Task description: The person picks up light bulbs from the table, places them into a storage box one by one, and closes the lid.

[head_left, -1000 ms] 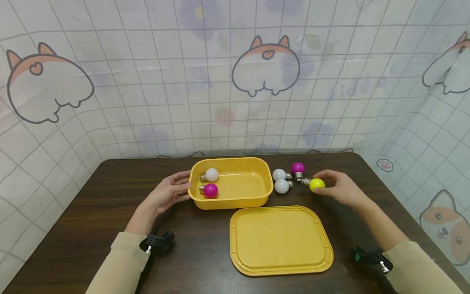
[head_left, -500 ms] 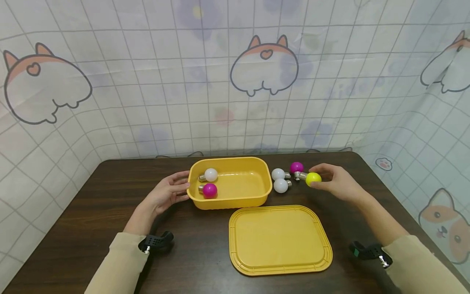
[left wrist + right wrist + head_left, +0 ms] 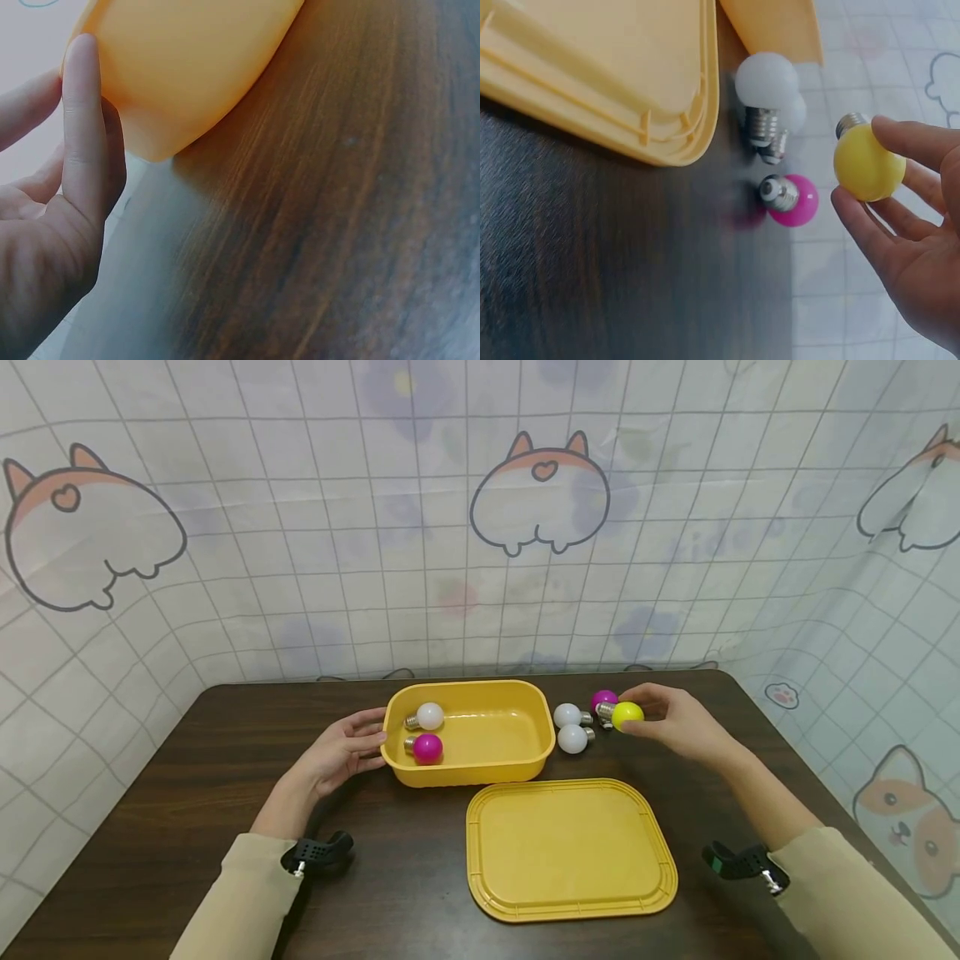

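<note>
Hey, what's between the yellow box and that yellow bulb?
In the head view, two white bulbs lie on the table between the yellow box and the yellow bulb in the right hand. A pink bulb peeks out behind the yellow bulb.

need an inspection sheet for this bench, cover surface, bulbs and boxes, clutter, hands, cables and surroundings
Surface: dark wood-grain table.
Job's things: yellow box holding one white bulb and one magenta bulb; yellow lid lying flat, nearer the person; two loose white bulbs and a loose magenta bulb to the right of the box.
Clutter: nothing seen.
Left hand: touches the left end of the yellow box.
Right hand: pinches a yellow bulb.
Cables: thin dark loops at the table's far edge; cannot tell if cables.
Surroundings: gridded backdrop with corgi drawings.
</note>
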